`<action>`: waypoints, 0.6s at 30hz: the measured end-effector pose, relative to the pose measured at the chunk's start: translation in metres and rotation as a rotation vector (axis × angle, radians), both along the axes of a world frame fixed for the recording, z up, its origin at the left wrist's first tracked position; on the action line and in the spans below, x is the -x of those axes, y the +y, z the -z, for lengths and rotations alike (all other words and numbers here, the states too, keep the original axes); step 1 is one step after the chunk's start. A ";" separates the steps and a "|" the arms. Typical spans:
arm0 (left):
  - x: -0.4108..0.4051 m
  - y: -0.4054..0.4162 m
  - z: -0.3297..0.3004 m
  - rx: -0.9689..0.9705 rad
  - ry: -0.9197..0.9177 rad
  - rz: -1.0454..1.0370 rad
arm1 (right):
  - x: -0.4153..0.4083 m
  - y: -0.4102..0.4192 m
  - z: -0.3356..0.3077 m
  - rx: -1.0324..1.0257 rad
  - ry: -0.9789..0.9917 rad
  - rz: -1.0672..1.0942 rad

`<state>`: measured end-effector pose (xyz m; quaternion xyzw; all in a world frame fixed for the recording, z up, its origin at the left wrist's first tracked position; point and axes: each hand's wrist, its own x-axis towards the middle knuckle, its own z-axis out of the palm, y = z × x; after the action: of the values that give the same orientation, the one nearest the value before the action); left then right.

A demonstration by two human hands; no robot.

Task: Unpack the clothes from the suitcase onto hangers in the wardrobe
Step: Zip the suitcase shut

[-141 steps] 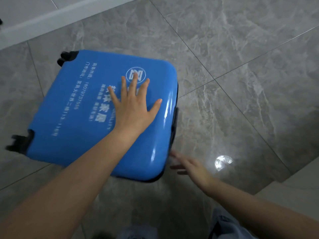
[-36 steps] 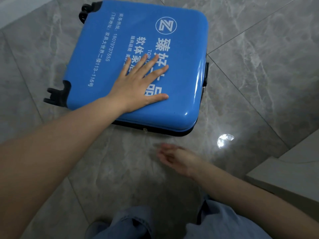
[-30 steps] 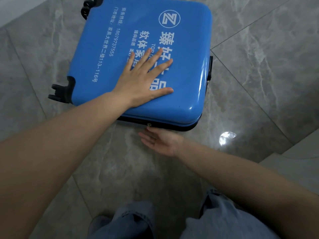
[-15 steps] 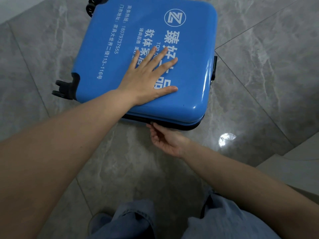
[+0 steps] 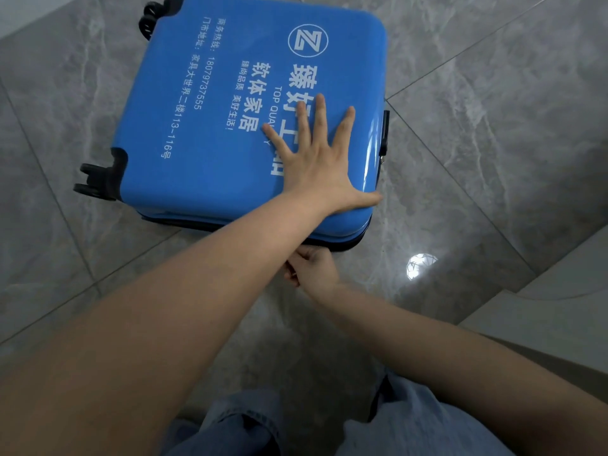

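A blue hard-shell suitcase (image 5: pixel 214 126) with white lettering lies flat and closed on the grey tiled floor. My left hand (image 5: pixel 316 169) presses flat on its lid near the right corner, with the fingers spread. My right hand (image 5: pixel 316 271) is at the suitcase's near edge, just under the dark zip seam. Its fingers are curled and pinch the zipper pull, which they and my left forearm hide. No clothes, hangers or wardrobe are in view.
Black wheels (image 5: pixel 95 182) stick out at the suitcase's left end, and a black side handle (image 5: pixel 384 133) at its right. A pale raised ledge (image 5: pixel 543 307) runs along the lower right. My knees in jeans (image 5: pixel 237 422) are at the bottom.
My right hand has reached from the floor to the suitcase's near edge and curled its fingers at the zip seam. My left hand has slid towards the lid's right corner.
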<state>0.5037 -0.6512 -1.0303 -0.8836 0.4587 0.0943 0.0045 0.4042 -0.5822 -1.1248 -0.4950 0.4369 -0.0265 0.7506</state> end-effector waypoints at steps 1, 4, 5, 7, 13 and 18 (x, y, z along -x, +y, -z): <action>-0.001 -0.001 -0.001 -0.017 0.007 0.007 | 0.005 -0.003 0.001 0.169 0.014 -0.066; -0.005 -0.002 -0.003 -0.052 0.035 0.013 | 0.031 -0.015 0.005 0.603 0.012 -0.183; -0.007 -0.001 -0.004 -0.057 0.040 0.015 | 0.042 -0.019 0.007 0.707 0.002 -0.193; -0.010 0.002 -0.005 -0.059 0.044 0.023 | 0.066 -0.032 0.010 0.855 -0.007 -0.211; -0.013 0.015 -0.009 -0.056 0.030 0.045 | 0.103 -0.095 0.006 1.163 0.052 -0.314; -0.005 0.018 -0.010 -0.059 0.058 0.010 | 0.076 -0.125 -0.004 1.190 0.133 -0.267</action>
<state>0.5090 -0.6333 -1.0204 -0.8776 0.4602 0.1331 0.0175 0.3283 -0.7069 -1.1204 -0.8802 0.3274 -0.1404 0.3135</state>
